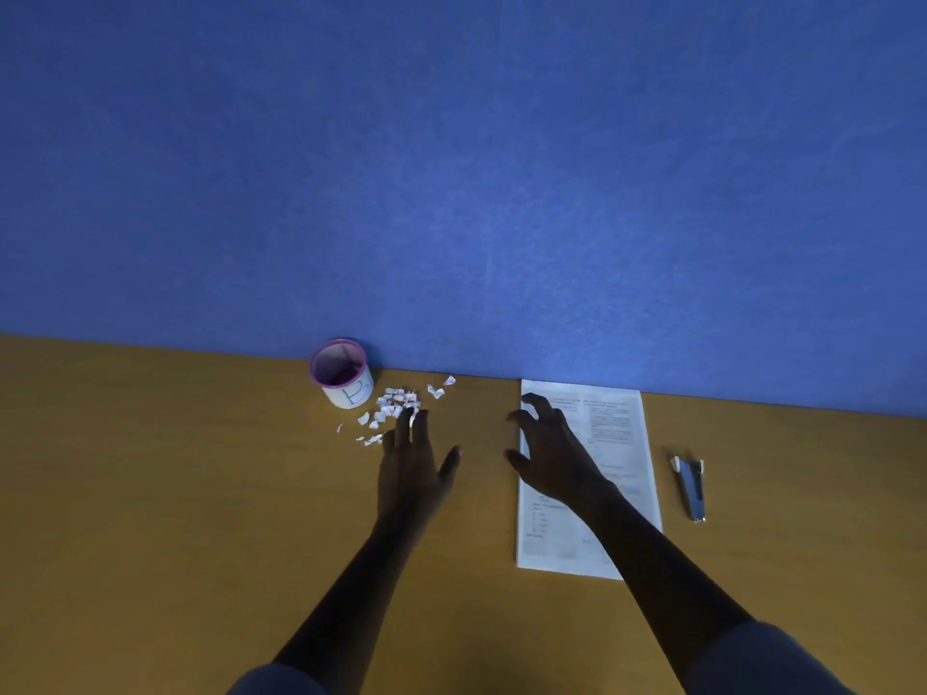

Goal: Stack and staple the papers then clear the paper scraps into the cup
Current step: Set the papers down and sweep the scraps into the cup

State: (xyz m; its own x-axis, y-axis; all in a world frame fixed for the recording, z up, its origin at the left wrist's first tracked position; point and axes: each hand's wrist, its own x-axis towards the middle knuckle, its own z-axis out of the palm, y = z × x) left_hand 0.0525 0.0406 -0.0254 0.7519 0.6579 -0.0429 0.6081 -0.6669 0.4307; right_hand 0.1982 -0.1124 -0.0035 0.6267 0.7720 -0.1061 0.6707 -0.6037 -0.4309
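A stack of printed white papers (617, 443) lies flat on the brown table, right of centre. My right hand (552, 453) hovers over the stack's left edge with its fingers spread and holds nothing. Several small white paper scraps (396, 403) are scattered beside a white cup (346, 376) with a purple rim that stands upright near the wall. My left hand (414, 459) lies open with its fingertips at the near edge of the scraps. A metal stapler (689, 486) rests on the table to the right of the papers, apart from both hands.
A blue wall (461, 168) rises directly behind the table (175, 494) and the cup. The table's brown top stretches left of the cup and toward me between my forearms.
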